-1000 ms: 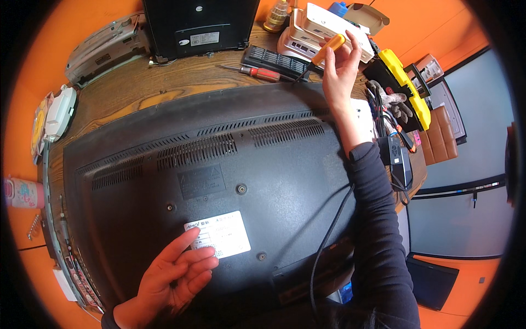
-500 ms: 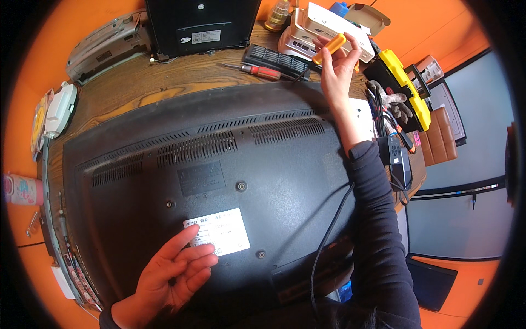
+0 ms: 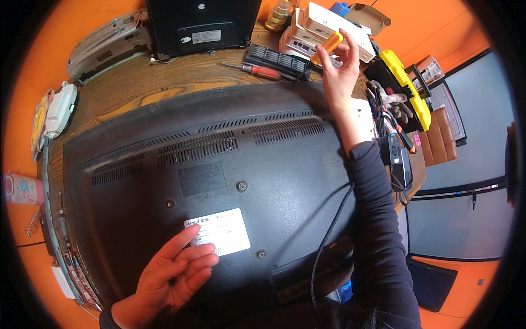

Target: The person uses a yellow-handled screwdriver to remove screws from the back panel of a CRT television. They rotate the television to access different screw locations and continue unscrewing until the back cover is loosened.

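Observation:
The back of a black flat-screen TV (image 3: 296,192) lies face-down in front of me, with vent slots, screw holes and a white label (image 3: 233,236). Over its far right corner, my right hand (image 3: 341,77) grips the yellow handle of a screwdriver (image 3: 330,47). The tool's dark shaft slants down to the left towards the TV's far edge; whether the tip touches anything cannot be made out. My left hand (image 3: 172,274) hovers by the label, palm turned up, fingers loosely curled and apart, holding nothing.
Behind the TV lie a red-handled screwdriver (image 3: 262,72) and a black bit case (image 3: 276,59). White boxes (image 3: 329,24) are stacked beyond. To the right are a yellow-and-black toolbox (image 3: 405,88), gloves (image 3: 392,98) and a black power adapter (image 3: 392,151). A cable (image 3: 329,236) crosses the TV.
The screwdriver handle in my right hand has tilted and shifted slightly, and the fingers have changed position around it. My left hand is nearly still.

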Available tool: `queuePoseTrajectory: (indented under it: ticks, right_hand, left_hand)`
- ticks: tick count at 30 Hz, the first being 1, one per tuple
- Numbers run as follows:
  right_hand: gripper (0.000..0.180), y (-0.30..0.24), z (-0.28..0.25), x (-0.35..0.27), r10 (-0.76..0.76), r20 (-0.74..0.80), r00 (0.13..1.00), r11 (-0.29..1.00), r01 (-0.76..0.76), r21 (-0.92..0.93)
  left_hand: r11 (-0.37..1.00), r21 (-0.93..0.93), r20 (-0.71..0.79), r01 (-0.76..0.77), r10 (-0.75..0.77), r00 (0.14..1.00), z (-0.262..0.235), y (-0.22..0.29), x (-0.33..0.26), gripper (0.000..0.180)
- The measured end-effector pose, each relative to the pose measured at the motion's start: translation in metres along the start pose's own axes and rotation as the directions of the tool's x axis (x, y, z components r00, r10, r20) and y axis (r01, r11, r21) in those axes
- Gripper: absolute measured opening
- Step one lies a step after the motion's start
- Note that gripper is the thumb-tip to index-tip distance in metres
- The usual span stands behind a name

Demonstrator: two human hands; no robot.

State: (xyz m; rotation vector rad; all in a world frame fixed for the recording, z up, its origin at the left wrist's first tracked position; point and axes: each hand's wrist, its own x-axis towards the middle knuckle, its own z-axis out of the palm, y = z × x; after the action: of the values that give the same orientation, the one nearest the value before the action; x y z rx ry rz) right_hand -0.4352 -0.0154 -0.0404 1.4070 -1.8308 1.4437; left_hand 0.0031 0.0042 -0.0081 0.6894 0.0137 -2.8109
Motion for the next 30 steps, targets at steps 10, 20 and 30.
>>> queuePoseTrajectory:
  ticks: [10, 20, 30]
  right_hand:
    - [0.058, 0.002, -0.001, 0.001, -0.154, -0.066, 0.986, 0.968, 0.137, -0.209]
    - [0.046, 0.008, 0.005, 0.001, -0.046, -0.114, 0.992, 0.986, 0.064, 0.155]
    - [0.031, 0.01, 0.005, 0.002, -0.078, -0.147, 0.986, 0.965, 0.111, 0.237]
  left_hand:
    - [1.0, 0.01, -0.016, -0.006, 0.006, 1.0, 0.002, 0.0, 0.0, 0.047]
    - [1.0, 0.023, -0.051, 0.001, 0.0, 0.999, 0.003, 0.0, -0.001, 0.047]
    - [1.0, 0.023, -0.033, 0.002, -0.001, 0.999, 0.002, 0.0, -0.001, 0.047]
